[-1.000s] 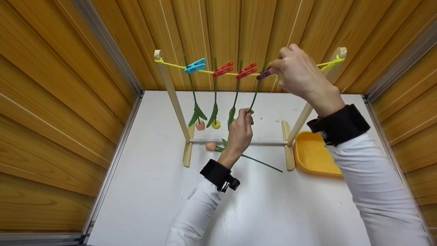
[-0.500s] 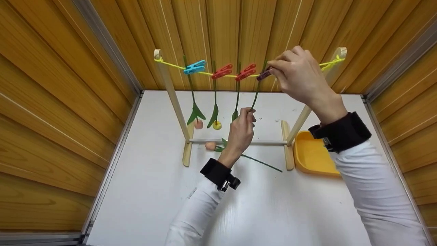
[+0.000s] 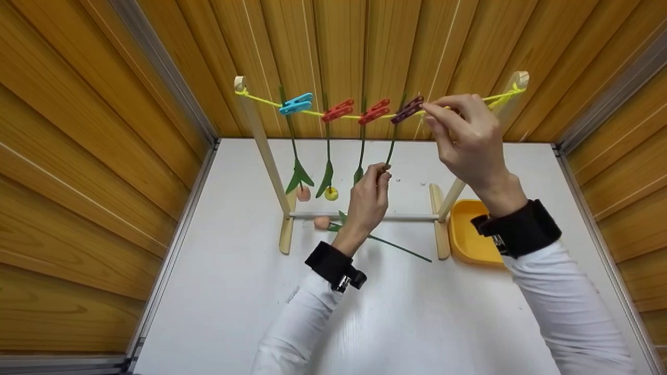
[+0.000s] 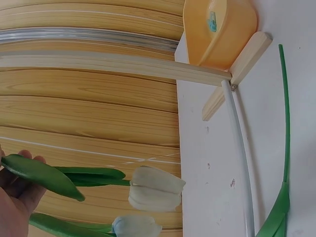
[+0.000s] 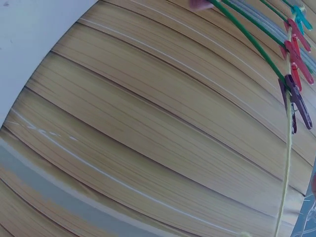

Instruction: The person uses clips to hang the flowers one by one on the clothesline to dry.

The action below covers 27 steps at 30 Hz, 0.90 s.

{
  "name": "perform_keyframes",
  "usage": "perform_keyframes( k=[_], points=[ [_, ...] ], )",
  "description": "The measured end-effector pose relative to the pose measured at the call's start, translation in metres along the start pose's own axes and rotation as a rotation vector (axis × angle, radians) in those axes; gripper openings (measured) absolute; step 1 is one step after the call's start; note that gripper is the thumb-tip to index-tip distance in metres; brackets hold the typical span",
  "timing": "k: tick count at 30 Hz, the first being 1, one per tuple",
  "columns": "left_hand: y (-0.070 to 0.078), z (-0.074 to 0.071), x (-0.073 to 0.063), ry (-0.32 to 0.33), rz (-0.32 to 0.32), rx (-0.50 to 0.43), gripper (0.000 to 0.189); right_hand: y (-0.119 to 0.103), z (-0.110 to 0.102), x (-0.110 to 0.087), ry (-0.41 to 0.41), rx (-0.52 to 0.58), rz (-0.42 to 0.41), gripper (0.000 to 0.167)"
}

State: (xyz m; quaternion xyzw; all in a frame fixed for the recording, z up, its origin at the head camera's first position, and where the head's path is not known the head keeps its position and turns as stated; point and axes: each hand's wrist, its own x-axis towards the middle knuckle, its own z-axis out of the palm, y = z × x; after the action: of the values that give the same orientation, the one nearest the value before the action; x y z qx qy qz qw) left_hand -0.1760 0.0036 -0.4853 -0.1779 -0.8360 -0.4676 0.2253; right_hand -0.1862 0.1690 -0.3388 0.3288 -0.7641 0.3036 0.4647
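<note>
My left hand (image 3: 367,195) pinches the green stem (image 3: 391,148) of an artificial tulip. In the left wrist view its white bloom (image 4: 155,188) hangs beyond my fingers, beside a second white tulip (image 4: 136,226). A purple clothespin (image 3: 408,110) clamps this stem to the yellow string (image 3: 346,115). Just right of the clothespin, my right hand (image 3: 471,140) has its fingers extended and holds nothing. Two red clothespins (image 3: 338,110) and a blue clothespin (image 3: 296,104) clip other tulips, among them one with a peach bloom (image 3: 303,194) and one with a yellow bloom (image 3: 331,193).
The string spans two wooden posts (image 3: 263,151) joined by a white rod (image 3: 409,216). A peach tulip (image 3: 322,223) lies on the white table (image 3: 219,302), its stem pointing right. At the right stands a yellow tray (image 3: 471,255), with a small teal clothespin (image 4: 212,22) inside.
My right hand has let go of the purple clothespin and moved slightly right and down. The clothespin stays on the string and stem. My left hand has hardly moved.
</note>
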Motion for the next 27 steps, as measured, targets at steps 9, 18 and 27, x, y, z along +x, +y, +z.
perform_keyframes(
  k=[9,18,27],
  points=[
    [-0.003,-0.003,-0.004,-0.015,-0.011,0.011,0.028,0.005,0.001,-0.038,-0.012,0.031,0.027,0.024],
    [-0.008,-0.006,-0.01,-0.006,0.001,0.021,0.029,0.016,0.001,-0.067,-0.039,0.033,0.094,0.021],
    [-0.013,-0.012,-0.021,-0.005,0.01,0.027,0.028,0.031,-0.004,-0.096,-0.047,0.034,0.165,0.02]
  ],
)
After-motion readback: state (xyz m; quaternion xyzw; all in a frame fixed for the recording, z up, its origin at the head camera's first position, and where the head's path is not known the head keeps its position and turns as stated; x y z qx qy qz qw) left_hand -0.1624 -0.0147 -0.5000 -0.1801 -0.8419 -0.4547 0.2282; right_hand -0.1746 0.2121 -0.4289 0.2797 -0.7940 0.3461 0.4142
